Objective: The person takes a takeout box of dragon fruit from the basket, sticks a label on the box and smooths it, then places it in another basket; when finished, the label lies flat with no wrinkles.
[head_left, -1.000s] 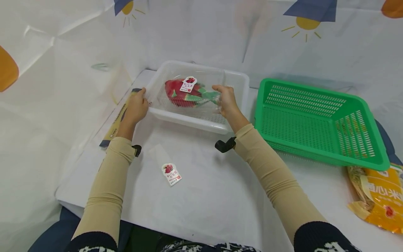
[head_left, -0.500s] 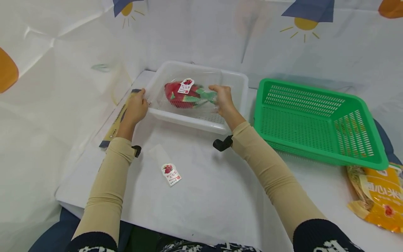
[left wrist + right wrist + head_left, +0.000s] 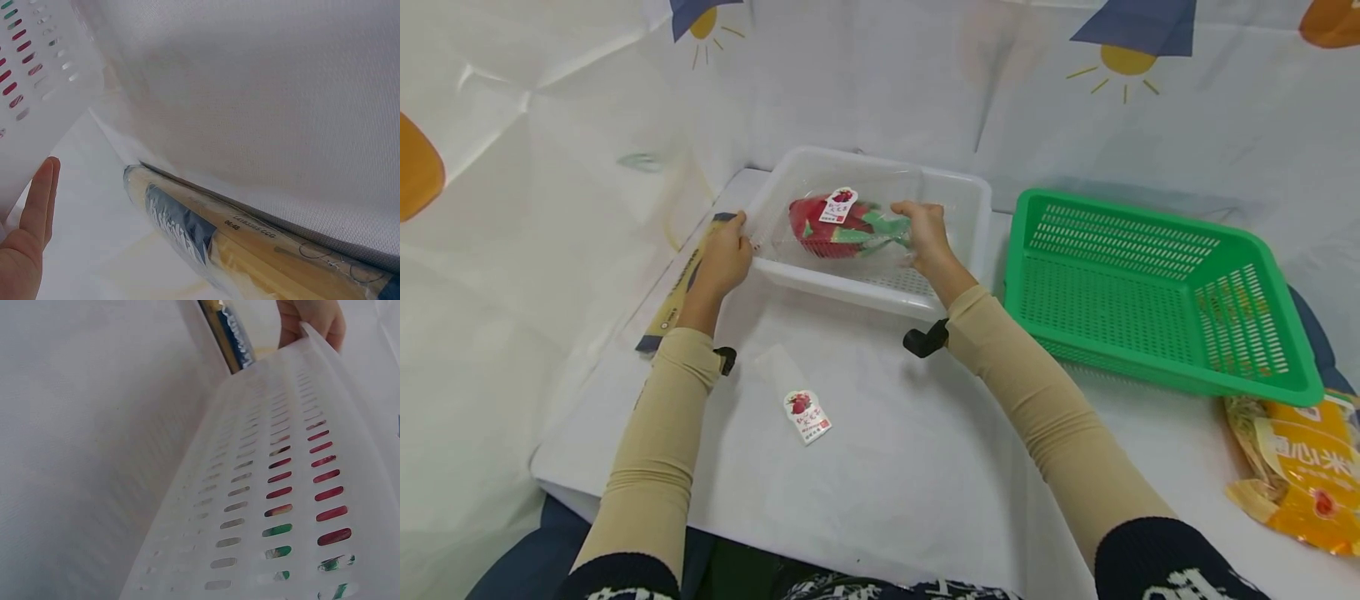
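Observation:
A white slotted plastic basket (image 3: 820,284) stands at the back of the table. My left hand (image 3: 726,250) grips its left rim; in the left wrist view the fingers (image 3: 41,203) lie along the outside wall. Inside the basket, a dragon fruit (image 3: 808,225) with red skin and green tips lies in a clear plastic package (image 3: 887,179) bearing a white label (image 3: 838,205). My right hand (image 3: 929,237) holds the package by its right end, near the green tips. The right wrist view shows red and green through the slots, with the right hand out of sight.
A green slotted basket (image 3: 1120,287) stands to the right, with an orange-yellow food bag (image 3: 1311,467) in front of it. On the left lies a long, slim yellow pack (image 3: 681,292). A loose dragon fruit label (image 3: 808,417) lies on the front of the table.
My right hand and the packaged dragon fruit have shifted slightly left inside the white basket. My left hand keeps its place on the rim.

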Tool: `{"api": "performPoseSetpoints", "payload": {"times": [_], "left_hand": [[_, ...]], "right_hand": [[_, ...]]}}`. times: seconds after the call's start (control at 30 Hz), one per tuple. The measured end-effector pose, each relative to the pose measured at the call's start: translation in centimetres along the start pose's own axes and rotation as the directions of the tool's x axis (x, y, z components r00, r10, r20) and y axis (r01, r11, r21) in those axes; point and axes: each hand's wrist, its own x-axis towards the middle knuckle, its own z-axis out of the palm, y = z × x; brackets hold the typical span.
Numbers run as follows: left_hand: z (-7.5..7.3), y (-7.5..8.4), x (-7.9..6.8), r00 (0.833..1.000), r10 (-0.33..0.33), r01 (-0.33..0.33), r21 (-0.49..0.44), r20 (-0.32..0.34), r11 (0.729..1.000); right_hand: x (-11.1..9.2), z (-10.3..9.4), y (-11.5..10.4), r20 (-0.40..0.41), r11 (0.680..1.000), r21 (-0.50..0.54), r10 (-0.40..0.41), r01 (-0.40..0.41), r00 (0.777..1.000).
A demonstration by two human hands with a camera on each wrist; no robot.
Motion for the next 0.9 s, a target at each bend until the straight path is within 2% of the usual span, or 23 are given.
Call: {"api": "performPoseSetpoints", "payload": {"times": [0.17,0.57,0.9], "left_hand": [[0.13,-0.26,0.02,1.0,0.016,-0.016,-0.006,-0.004,1.0],[0.1,-0.13,0.0,1.0,-0.003,0.003,-0.004,0.007,1.0],[-0.11,0.08,0.03,1.0,0.004,-0.004,-0.016,0.012,1.0]], "right_hand": [[0.12,0.02,0.12,0.008,1.0,0.001,0.005,-0.005,1.0],[0.29,0.15,0.04,-0.001,0.999,-0.033,0.012,-0.012,1.0],[0.24,0.26,-0.31,0.005,0.995,-0.075,0.059,-0.058,0.998]]}}
